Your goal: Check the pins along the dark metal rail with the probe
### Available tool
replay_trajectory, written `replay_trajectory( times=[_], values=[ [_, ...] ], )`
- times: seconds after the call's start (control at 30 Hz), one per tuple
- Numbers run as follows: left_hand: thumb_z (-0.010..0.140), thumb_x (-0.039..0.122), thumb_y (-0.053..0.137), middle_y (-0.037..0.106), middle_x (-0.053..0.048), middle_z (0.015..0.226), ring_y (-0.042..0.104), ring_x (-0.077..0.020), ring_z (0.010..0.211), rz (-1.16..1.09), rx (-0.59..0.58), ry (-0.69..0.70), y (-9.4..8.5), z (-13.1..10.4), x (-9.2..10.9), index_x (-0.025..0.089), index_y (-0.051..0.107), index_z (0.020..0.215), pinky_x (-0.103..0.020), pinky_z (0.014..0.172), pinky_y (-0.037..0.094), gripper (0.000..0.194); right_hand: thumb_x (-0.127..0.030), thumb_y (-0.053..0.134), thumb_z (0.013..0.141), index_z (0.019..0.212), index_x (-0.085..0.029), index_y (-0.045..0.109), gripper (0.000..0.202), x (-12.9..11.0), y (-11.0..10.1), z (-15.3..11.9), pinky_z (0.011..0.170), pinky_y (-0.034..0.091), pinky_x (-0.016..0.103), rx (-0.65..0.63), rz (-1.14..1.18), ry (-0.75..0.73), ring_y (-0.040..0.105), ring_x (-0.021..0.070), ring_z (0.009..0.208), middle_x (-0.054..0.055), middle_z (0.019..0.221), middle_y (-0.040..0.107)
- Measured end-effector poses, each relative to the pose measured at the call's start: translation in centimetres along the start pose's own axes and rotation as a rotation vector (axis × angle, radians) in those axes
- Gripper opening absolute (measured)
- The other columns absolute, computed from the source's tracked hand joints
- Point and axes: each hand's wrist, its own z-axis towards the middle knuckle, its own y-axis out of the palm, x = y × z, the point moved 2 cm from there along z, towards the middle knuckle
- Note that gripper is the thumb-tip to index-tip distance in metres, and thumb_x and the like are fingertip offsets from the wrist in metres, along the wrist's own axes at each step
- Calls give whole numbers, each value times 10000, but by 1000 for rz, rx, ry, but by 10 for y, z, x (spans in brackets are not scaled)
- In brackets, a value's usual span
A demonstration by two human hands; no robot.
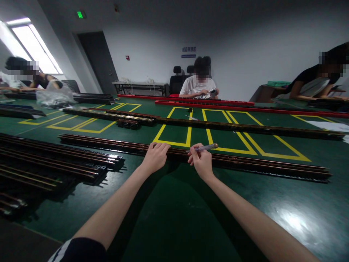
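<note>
A long dark rail (261,165) with copper-coloured strips lies across the green table (174,218) in front of me. My left hand (156,156) rests on the rail left of the middle, its fingers bent together over the far edge. Just to the right, my right hand (201,160) is closed around a pen-like screwdriver (205,147) with a clear handle. The tool lies nearly level, its handle end pointing right and its thin tip at the rail. Whether the tip touches the rail cannot be made out.
More dark rails (49,156) lie at the left. Behind my rail are yellow tape outlines (188,136), another long rail (245,127) and red rails (204,103). A plastic bag (56,95) stands at the back left. Three people sit or lean around the table.
</note>
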Motion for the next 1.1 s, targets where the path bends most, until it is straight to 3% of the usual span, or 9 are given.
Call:
replay_trajectory(
  times=[0.53,1.1],
  values=[
    [787,45,340,624,-105,1158,548,-256,1058,0,-13,-4,2,-2,-4,164,561,1139,-442,933,352,432,-606,462,809,735,-186,504,428,-2,1,0,354,463,231,3,-14,0,564,117,419,24,623,592],
    [787,13,298,601,-107,1197,517,-228,1139,-175,-27,-35,5,-6,-9,144,525,1172,-435,972,370,466,-562,459,836,719,-183,489,398,1,-3,-1,351,443,222,129,47,-15,543,109,414,7,595,552]
  ],
)
